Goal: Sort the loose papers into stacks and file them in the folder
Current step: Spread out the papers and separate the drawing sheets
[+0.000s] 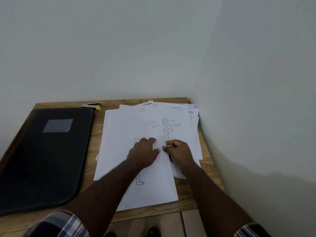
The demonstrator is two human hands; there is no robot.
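Many loose papers (123, 134) lie fanned and overlapping on the right half of the wooden surface (95, 134), pushed up toward the wall corner, none yet squared into stacks. Left of them lies the black folder (42, 156), closed and flat, well apart from both hands. A small yellow-tipped staple remover (93, 106) sits just beyond the folder's far corner.

Both hands work the middle of the pile. The left hand (145, 151) rests on a sheet bearing a standing figure, fingers curved down onto it, seemingly pinning it. The right hand (179, 151) has its fingers curled, thumb and forefinger pinching the edge of a sheet (164, 165) that runs between the two hands.

The step in hand looks like separating one page from the heap. To do it well, the left hand should hold the lower sheets down while the right lifts only the pinched page, peeling slowly so that neighbours do not drag along. Faint headings at the top corners seem to read as section labels; checking that label before setting the page down would keep the stacks true. Bare surface for new stacks is scarce, so starting them near the front edge seems wise.
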